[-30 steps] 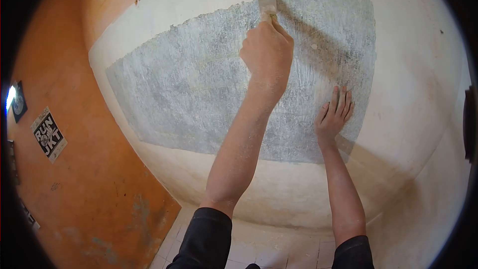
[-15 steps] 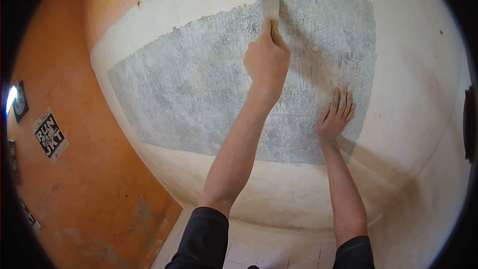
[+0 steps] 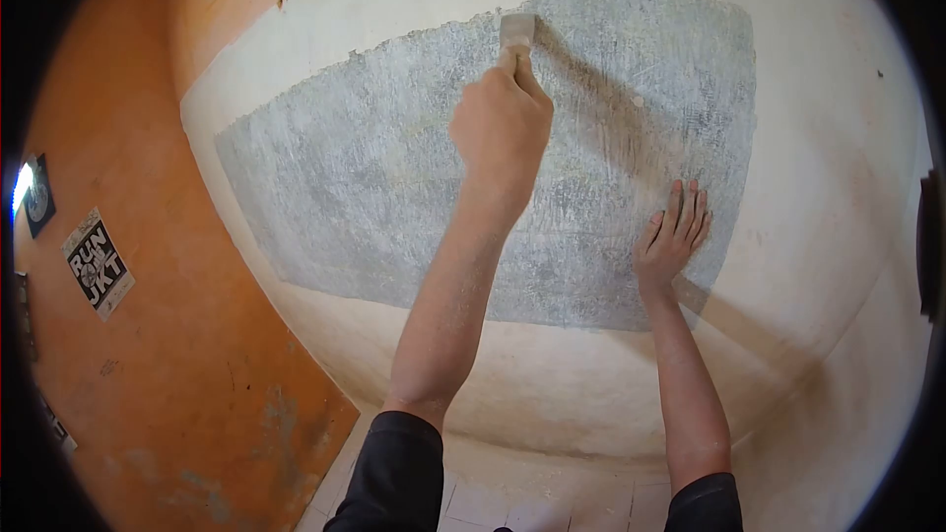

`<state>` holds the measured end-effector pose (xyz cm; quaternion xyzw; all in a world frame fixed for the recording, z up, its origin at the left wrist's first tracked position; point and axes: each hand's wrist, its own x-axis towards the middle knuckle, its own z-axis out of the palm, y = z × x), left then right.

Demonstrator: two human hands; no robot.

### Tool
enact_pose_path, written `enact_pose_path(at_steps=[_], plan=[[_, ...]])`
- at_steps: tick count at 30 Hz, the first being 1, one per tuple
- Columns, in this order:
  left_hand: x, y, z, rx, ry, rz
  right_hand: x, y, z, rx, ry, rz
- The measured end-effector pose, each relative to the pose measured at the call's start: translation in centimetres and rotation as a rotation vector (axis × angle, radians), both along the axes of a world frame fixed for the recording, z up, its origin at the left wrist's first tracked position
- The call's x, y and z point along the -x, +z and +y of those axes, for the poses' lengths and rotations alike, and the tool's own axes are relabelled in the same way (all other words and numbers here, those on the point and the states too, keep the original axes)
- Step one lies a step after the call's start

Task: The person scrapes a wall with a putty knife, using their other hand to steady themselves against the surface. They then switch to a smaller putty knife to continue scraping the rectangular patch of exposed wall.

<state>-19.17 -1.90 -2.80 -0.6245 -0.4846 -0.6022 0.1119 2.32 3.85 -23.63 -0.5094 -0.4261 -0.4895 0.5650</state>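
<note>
My left hand (image 3: 501, 128) is wrapped round the handle of a scraper (image 3: 517, 30), whose broad blade points up. The blade lies at the upper edge of a rough grey patch (image 3: 394, 158) on the pale wall, just below the white paint. Most of the handle is hidden by my fingers. Lower and to the right, my right hand (image 3: 672, 244) rests on the grey patch near its lower right corner, fingers spread and pointing up, holding nothing.
White paint (image 3: 808, 138) surrounds the grey patch. An orange wall (image 3: 148, 335) meets it at the left and carries a black-and-white sticker (image 3: 99, 263) and a dark one (image 3: 39, 197). Pale floor tiles (image 3: 483, 502) show at the bottom. A dark object (image 3: 928, 246) stands at the right edge.
My left hand and the scraper have moved left and slightly down along the patch's upper edge. My right hand keeps its place on the wall, while the view has shifted slightly.
</note>
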Motion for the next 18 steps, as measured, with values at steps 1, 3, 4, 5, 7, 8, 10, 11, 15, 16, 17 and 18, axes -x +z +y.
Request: enact_pose_path(at_steps=[1,3,4,5,7,8,10,11,15,16,17,18], plan=[[-0.1,-0.1,-0.1,-0.018,0.005,0.005,-0.1,0.1,0.0,0.002,0.001,0.004],[0.0,1.1,-0.7,-0.037,-0.021,0.005,-0.2,0.1,0.4,-0.020,-0.007,0.005],[0.1,1.3,-0.9,-0.034,-0.038,-0.001,-0.2,-0.1,0.4,-0.021,-0.006,-0.002],[0.1,1.0,-0.4,-0.027,-0.034,0.005,0.0,-0.2,0.3,-0.015,-0.002,0.004],[0.0,0.3,0.2,0.024,-0.035,-0.013,0.0,0.0,-0.1,0.020,0.003,0.016],[0.2,0.3,0.5,0.023,-0.033,-0.016,0.1,0.0,0.1,0.019,0.005,0.013],[0.4,0.8,0.3,-0.018,-0.107,-0.043,-0.1,-0.1,0.3,-0.006,-0.015,0.000],[0.5,0.8,0.4,-0.015,-0.104,-0.044,0.0,0.0,0.3,-0.003,-0.012,-0.001],[0.3,1.2,-0.1,-0.019,-0.099,-0.033,0.0,-0.2,0.1,0.029,-0.028,0.010],[0.4,1.4,-0.3,0.032,-0.110,-0.013,0.0,-0.3,0.2,0.009,-0.036,0.001],[0.2,1.7,-0.1,0.025,-0.112,-0.018,-0.2,0.0,0.3,0.003,-0.037,-0.004],[0.0,1.9,0.1,-0.007,-0.077,-0.034,-0.3,0.2,0.2,0.007,-0.025,-0.001]])
